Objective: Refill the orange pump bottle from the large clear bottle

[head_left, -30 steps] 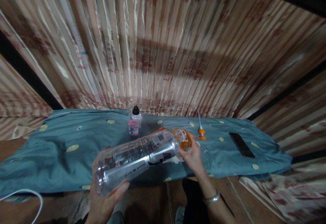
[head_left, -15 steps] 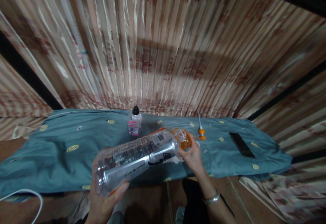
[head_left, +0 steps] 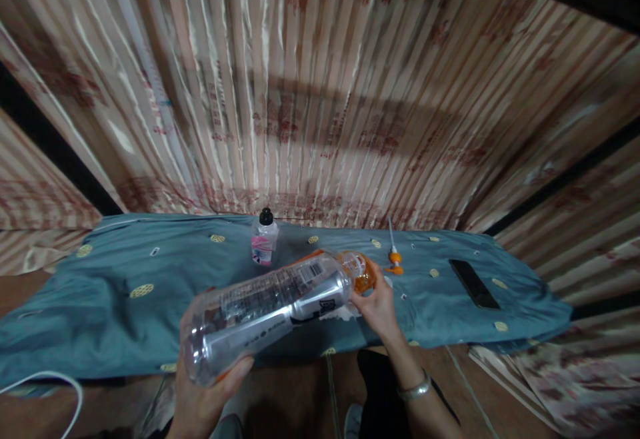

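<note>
My left hand (head_left: 210, 386) is wrapped round the base of a large clear plastic bottle (head_left: 270, 312) with a silver label. The bottle lies tilted, its neck end pointing right towards a smaller bottle (head_left: 364, 274) that holds orange liquid. Fingers of my right hand (head_left: 377, 302) close round that small bottle. The two bottles meet neck to neck; exactly how their mouths fit cannot be made out. Just beyond my right hand, an orange pump head (head_left: 395, 259) with a pale tube lies on the cloth.
A black-capped bottle with a pink label (head_left: 263, 242) stands behind the large bottle. On the green patterned cloth (head_left: 115, 319), a black phone (head_left: 474, 284) lies to the right. A white cable (head_left: 70, 386) curves at lower left. Striped curtains (head_left: 310, 92) hang behind.
</note>
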### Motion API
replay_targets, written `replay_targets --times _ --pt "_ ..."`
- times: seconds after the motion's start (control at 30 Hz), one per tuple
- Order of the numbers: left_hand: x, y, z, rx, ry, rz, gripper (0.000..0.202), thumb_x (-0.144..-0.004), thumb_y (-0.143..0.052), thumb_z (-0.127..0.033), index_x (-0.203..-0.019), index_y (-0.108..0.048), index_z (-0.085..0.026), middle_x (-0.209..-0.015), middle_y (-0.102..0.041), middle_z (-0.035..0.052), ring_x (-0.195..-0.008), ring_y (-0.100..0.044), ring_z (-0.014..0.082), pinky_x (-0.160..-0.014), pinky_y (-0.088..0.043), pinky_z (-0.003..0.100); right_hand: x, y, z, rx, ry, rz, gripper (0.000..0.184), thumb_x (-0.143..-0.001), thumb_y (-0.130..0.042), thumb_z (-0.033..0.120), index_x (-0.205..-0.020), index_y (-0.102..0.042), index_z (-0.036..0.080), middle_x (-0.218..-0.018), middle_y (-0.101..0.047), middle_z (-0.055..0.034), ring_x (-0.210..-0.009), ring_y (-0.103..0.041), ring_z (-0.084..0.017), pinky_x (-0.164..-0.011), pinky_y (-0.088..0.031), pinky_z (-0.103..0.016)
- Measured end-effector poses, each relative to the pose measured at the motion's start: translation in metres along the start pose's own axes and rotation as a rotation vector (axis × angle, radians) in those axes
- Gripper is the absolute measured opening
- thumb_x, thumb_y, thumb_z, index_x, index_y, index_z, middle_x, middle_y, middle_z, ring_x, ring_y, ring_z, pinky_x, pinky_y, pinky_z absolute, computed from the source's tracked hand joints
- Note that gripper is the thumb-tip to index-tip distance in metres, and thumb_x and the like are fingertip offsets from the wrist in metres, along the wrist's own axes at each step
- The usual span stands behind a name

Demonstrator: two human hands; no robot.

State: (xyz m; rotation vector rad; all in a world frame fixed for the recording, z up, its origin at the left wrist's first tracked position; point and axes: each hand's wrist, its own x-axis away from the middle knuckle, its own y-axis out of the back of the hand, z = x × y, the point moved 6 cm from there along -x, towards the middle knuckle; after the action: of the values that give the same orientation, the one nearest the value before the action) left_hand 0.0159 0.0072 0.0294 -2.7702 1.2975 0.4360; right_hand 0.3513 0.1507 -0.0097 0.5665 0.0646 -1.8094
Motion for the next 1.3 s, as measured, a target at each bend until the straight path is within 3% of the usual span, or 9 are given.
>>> replay_targets --times 0.6,1.2,1.3 --pt "-0.0011 0.0015 0.0034 -0.006 0.014 0.000 0.101 -0.069 -0.092 -0.088 -0.142 -0.069 -0.023 -0.147 -0.075 0.0194 -0.141 -0.071 0.0497 -0.133 -0.044 0.077 0.0011 0.0000 -0.0022 0.015 0.013 0.001 0.067 -0.074 -0.094 0.042 -0.136 -0.075 0.026 -0.125 -0.089 -0.0099 -0.111 -0.086 -0.036 -0.103 -0.072 -0.054" --pt "-0.0035 0.0015 0.0033 -0.007 0.024 0.019 0.094 -0.068 -0.093 -0.085 -0.136 -0.072 -0.023 -0.139 -0.078 0.0184 -0.136 -0.075 0.0488 -0.126 -0.055 0.074 0.0006 0.0000 -0.0007 0.002 -0.008 -0.003 0.068 -0.073 -0.093 0.039 -0.136 -0.073 0.026 -0.124 -0.089 -0.0086 -0.111 -0.086 -0.033 -0.102 -0.072 -0.049" --pt "-0.0029 0.0006 0.0010 0.004 0.012 0.010 0.093 -0.071 -0.091 -0.086 -0.137 -0.071 -0.024 -0.141 -0.076 0.0185 -0.142 -0.071 0.0494 -0.132 -0.047 0.074 0.0005 0.0006 0.0017 0.004 -0.009 0.001 0.068 -0.073 -0.093 0.040 -0.136 -0.073 0.025 -0.124 -0.089 -0.0090 -0.111 -0.086 -0.034 -0.102 -0.072 -0.050"
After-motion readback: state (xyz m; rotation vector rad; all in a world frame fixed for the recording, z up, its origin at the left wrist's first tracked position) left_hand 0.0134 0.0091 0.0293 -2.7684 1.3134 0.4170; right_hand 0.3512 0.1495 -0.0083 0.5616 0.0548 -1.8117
